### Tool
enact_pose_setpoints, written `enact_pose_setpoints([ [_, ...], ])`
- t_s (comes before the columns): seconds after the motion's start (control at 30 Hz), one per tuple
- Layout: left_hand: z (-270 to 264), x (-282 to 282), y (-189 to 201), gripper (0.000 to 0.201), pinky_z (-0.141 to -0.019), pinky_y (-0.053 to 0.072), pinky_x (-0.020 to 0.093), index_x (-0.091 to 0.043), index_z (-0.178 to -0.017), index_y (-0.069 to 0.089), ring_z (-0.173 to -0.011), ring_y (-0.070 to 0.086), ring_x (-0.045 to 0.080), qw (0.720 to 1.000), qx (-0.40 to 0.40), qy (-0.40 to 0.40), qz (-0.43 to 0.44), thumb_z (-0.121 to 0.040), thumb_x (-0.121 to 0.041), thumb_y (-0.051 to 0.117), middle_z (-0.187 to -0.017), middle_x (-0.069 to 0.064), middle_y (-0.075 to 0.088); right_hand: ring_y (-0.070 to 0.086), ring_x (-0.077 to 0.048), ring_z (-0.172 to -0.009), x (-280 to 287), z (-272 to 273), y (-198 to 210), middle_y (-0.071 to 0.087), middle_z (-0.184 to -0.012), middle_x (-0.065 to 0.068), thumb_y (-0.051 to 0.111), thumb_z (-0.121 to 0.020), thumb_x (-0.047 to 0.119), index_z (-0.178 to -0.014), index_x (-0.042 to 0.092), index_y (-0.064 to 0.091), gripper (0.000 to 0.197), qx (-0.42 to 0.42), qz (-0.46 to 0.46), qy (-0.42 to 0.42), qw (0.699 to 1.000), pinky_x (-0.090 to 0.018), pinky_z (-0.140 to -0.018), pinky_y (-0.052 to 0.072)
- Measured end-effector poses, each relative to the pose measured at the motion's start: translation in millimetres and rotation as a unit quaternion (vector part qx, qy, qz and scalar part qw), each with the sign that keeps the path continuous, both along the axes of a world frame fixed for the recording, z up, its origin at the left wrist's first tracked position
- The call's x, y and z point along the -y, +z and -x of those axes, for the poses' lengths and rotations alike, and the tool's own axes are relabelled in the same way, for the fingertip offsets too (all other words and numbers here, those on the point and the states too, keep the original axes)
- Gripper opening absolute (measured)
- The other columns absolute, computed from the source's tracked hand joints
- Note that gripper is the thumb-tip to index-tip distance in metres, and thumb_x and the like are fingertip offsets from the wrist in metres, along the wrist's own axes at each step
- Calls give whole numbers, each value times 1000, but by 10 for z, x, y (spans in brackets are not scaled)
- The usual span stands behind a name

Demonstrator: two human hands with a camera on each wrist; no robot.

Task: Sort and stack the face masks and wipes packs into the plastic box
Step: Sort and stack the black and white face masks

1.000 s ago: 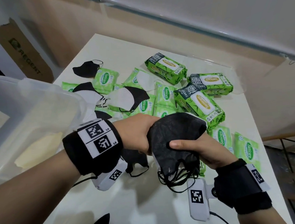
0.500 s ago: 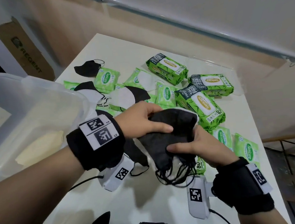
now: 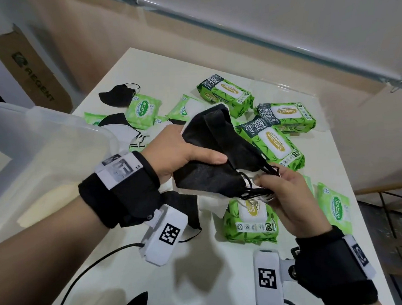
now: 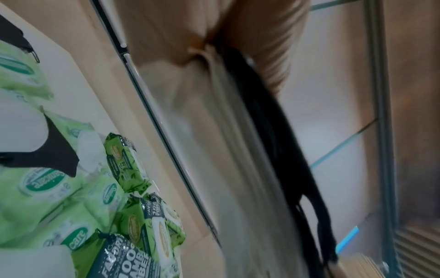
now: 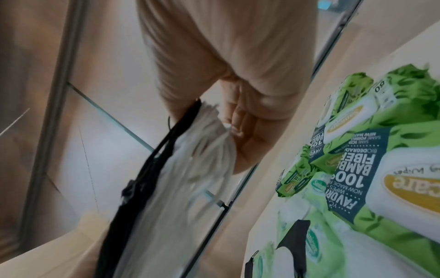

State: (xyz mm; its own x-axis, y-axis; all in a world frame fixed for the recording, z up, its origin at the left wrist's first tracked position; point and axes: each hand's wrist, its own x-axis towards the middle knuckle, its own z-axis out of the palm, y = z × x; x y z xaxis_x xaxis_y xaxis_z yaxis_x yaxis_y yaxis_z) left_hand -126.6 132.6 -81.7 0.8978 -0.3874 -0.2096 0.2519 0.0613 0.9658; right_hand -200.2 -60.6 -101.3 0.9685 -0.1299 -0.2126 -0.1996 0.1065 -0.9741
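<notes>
From above, the left hand (image 3: 183, 151) grips a bundle of black masks (image 3: 214, 156) with its thumb laid across the dark fabric, holding it in the air over the white table (image 3: 140, 68). The right hand (image 3: 288, 200), at about four o'clock from the bundle, pinches the black ear loops (image 3: 258, 188) between its fingertips. The clear plastic box (image 3: 38, 146) sits at nine o'clock of the hands, at the table's left edge. Green wipes packs lie scattered from twelve to three o'clock: a large pack (image 3: 272, 143) just behind the bundle, another large pack (image 3: 250, 220) under the right hand, and small packs such as one (image 3: 334, 204) at the table's right edge. A loose black mask (image 3: 118, 95) lies at eleven o'clock, far across the table.

The left wrist view is blurred; fingers (image 4: 262, 37) clamp the masks (image 4: 273, 141), white layers against black, with wipes packs (image 4: 133, 225) at seven o'clock.

In the right wrist view the fingers (image 5: 238, 120) pinch the gathered white and black layers (image 5: 166, 178), with a large pack (image 5: 381, 169) at three o'clock.
</notes>
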Motion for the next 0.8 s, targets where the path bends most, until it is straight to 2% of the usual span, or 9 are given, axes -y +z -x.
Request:
enact_pose_setpoints([
  [0.07,-5,-19,13,43,-82,57,40,-8,-81,70,-84,70,26,1000,2,0,-2,-39,-9,82,-89,13,73,49,-17,-62,45,-3,18,57,-64,-3,60,-67,-6,-72,7,59,14,-17,-21,-6,1000,-26,-59,42],
  [0.17,-20,-19,-1,50,-83,56,39,-4,-86,70,-88,70,27,1000,4,0,-11,-39,-3,88,-92,14,73,53,-13,-63,26,25,52,59,-66,0,58,-62,3,-72,13,63,15,-10,-34,17,999,-27,-64,42],
  [0.2,-23,-21,-3,49,-83,56,38,-5,-86,70,-88,70,27,1000,6,3,-14,-40,-2,87,-92,14,73,57,-14,-68,17,33,51,63,-72,-1,61,-62,6,-81,11,65,20,-12,-31,35,999,-31,-68,43],
  [0.3,-3,-26,1,39,-82,56,36,-10,-83,71,-83,70,21,1000,13,-5,-24,-48,0,85,-87,8,74,62,-25,-89,-14,47,55,69,-99,-9,72,-58,22,-113,7,62,58,-26,-20,90,995,-42,-79,43],
  [0.37,36,-17,12,31,-82,56,35,-12,-81,70,-81,70,18,999,27,-17,-30,-57,3,82,-84,4,75,66,-26,-100,-69,50,79,69,-113,-9,74,-63,23,-121,12,61,61,-24,-16,114,993,-42,-83,50],
  [0.43,56,-3,16,31,-85,55,38,-10,-84,70,-86,70,22,999,36,-18,-35,-58,4,81,-88,8,74,67,-25,-103,-125,47,72,70,-114,-11,74,-67,13,-121,12,62,55,-12,4,103,995,-37,-85,54],
  [0.6,21,-33,40,39,-84,56,41,-9,-84,71,-87,70,25,999,39,2,-29,-50,2,86,-90,10,74,64,-20,-72,-59,30,7,71,-80,-7,61,-61,-1,-89,5,68,30,13,14,20,1000,-25,-64,53],
  [0.73,2,-47,40,44,-84,56,41,-6,-88,71,-87,70,28,1000,17,4,-12,-46,-4,86,-91,13,74,64,-17,-81,-4,52,41,71,-89,-4,61,-66,-9,-92,10,64,32,43,41,31,998,-24,-72,54],
  [0.8,-4,-30,34,49,-82,57,39,-2,-91,70,-85,70,26,1000,7,13,0,-44,-5,85,-92,14,73,65,-13,-95,-19,73,17,71,-102,0,70,-70,4,-103,20,61,38,63,78,7,995,-24,-82,51],
])
